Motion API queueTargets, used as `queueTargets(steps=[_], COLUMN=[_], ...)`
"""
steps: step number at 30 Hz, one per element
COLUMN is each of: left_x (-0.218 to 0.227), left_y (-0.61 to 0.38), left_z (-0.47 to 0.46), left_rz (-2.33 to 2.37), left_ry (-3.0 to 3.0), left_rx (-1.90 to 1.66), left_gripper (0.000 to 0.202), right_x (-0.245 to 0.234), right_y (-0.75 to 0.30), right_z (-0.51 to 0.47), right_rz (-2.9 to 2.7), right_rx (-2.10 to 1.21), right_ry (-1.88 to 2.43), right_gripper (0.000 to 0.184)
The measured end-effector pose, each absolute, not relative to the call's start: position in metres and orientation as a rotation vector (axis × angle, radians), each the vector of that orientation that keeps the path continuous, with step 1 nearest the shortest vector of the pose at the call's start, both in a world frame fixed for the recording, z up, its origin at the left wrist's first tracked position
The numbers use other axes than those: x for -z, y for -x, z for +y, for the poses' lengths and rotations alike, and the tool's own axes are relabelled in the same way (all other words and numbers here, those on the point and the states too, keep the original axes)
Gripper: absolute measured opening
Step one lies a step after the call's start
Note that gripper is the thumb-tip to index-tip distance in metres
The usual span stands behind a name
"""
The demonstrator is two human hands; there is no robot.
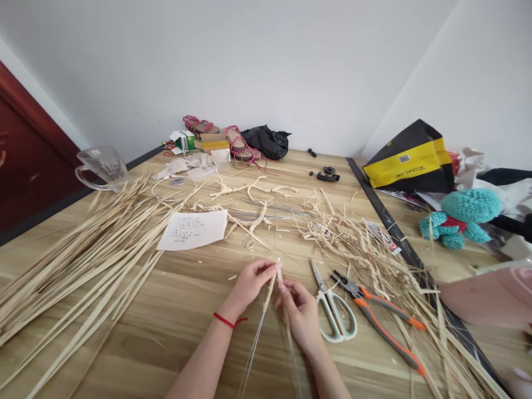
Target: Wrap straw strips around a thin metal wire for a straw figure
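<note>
Forearms come in from 6 o'clock. Left hand [249, 285], red thread at the wrist, and right hand [301, 313] meet low at table centre. Both are closed in fingertip pinches on one straw strip [273, 284], which is tilted, its tip toward 12. The opposed grip looks meant to hold the strip snug against thin wires [253, 346] trailing back toward 6

Scissors [323, 289] and orange-handled pliers [361, 299] lie at 3 o'clock, just beside the right hand, handles toward the near edge, probably for quick reach

Long straw strips [83, 260] fan roughly parallel at 9 o'clock, well apart from the hands. Paper note [193, 230] at 11. Tangled straw offcuts [366, 249] at 2, on the table [187, 310]
</note>
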State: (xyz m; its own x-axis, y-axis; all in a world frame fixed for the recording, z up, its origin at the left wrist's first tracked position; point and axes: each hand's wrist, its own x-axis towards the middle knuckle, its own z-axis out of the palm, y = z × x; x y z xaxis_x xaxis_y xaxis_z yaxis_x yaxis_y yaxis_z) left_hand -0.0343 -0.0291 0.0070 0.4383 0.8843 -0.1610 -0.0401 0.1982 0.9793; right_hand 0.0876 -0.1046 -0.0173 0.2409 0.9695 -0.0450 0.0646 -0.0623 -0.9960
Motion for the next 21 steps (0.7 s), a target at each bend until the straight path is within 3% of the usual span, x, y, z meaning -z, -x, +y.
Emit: queueTargets(steps=[12,21], left_x=[-0.002,0.002], left_y=[0.03,0.028], left_z=[-0.031,-0.031], left_rz=[0.817,0.805], left_ry=[-1.032,-0.989], left_rx=[-0.655,-0.687], left_gripper=[0.044,0.043], right_x=[0.01,0.012], right_y=[-0.087,-0.086], right_z=[-0.101,-0.102], right_rz=[-0.972,-0.903], right_rx=[-1.225,-1.296], right_ry=[1.278,1.213], right_gripper=[0.031,0.029])
